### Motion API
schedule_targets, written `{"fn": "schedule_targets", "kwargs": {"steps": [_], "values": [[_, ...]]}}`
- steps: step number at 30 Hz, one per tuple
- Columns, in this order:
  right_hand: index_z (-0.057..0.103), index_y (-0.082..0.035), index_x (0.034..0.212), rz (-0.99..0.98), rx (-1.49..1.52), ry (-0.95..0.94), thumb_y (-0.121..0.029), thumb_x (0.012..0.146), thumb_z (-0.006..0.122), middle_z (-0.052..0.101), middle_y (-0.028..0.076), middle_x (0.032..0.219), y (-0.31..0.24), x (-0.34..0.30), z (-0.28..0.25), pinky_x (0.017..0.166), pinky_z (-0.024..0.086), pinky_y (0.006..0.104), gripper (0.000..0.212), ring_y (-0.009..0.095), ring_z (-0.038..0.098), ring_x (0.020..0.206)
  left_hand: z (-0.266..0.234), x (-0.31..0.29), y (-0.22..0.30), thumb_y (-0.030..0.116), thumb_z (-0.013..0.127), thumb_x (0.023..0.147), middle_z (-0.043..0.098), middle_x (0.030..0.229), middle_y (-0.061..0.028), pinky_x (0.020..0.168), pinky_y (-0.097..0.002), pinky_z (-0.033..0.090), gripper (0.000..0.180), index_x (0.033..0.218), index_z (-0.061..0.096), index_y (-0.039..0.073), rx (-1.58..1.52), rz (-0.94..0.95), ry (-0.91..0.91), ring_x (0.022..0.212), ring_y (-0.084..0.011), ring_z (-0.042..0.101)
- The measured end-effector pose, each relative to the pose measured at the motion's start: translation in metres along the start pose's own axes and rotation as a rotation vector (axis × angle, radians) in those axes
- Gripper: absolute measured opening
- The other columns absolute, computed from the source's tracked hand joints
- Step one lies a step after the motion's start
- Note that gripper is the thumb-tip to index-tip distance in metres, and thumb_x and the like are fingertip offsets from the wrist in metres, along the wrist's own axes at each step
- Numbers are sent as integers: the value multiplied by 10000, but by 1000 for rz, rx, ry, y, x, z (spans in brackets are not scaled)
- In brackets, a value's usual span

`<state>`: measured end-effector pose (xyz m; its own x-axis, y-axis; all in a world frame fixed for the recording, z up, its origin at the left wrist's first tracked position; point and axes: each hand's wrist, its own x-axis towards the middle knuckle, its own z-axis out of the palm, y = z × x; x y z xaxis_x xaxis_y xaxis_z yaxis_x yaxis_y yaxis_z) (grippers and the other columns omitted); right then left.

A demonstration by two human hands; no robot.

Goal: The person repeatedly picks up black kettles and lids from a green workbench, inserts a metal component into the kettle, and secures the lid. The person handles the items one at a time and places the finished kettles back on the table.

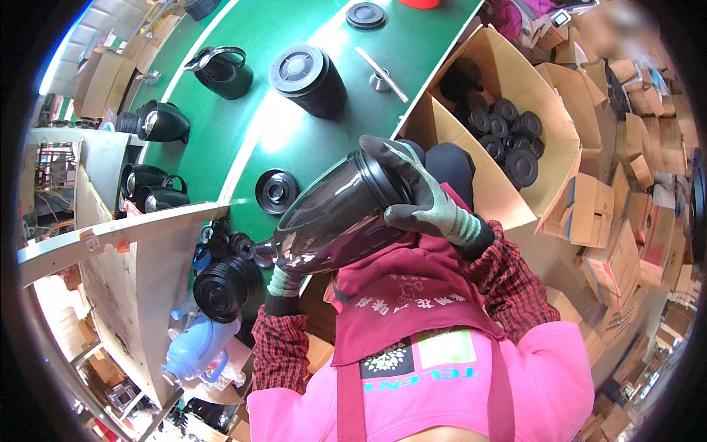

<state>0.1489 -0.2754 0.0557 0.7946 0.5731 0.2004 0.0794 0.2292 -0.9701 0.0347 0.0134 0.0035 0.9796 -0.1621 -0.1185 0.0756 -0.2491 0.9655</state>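
Note:
Tilted across my lap is a dark, glossy, bullet-shaped vacuum flask liner, its narrow tip pointing to the lower left. A black ribbed collar sits round its wide end. My right hand, in a grey and green glove, is closed over that end, its thumb and fingers spread round the collar. Only the glove cuff and a little of my left hand show under the tapered end; the liner hides its fingers, and it bears the liner from below. A round black lid lies on the green table just beyond the liner.
The green table carries a black lidded canister, a handled black jug, a flat black lid and a metal rod tool. A cardboard box of black parts stands right. Stacked black rings and a blue jug are left.

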Motion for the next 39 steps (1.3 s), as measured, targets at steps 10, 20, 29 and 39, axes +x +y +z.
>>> {"fn": "schedule_targets", "kwargs": {"steps": [10,20,29,39], "values": [[263,-86,1611,99,454,167,-423,987,648,397,86,1528,9,-29,8,1180,291,373,807,209,412,1390,-9,-16,3,234,799,785,713,1201,-116,1020,-410,506,526,1266,687,56,-83,-88,52,1185,-255,640],[440,-33,1517,-296,-420,-23,-431,877,748,412,200,1495,-46,-25,-5,1185,283,458,815,334,413,1389,21,-14,16,186,794,787,711,1250,-115,1033,-385,501,534,1286,683,34,-22,-77,-58,1190,-233,644],[336,-22,1562,179,301,454,-417,1111,381,432,135,1554,-12,-55,-13,1199,291,366,600,230,420,1416,20,34,89,268,699,875,750,1155,-112,969,-347,533,439,1231,711,10,86,72,101,1049,-233,720],[487,-21,1441,-14,32,314,-476,1038,534,625,140,1333,3,-68,-21,1060,445,352,609,222,609,1220,24,25,60,161,619,962,716,1225,-74,969,-339,532,348,1250,674,-25,-124,-27,69,1049,-223,702]]}}
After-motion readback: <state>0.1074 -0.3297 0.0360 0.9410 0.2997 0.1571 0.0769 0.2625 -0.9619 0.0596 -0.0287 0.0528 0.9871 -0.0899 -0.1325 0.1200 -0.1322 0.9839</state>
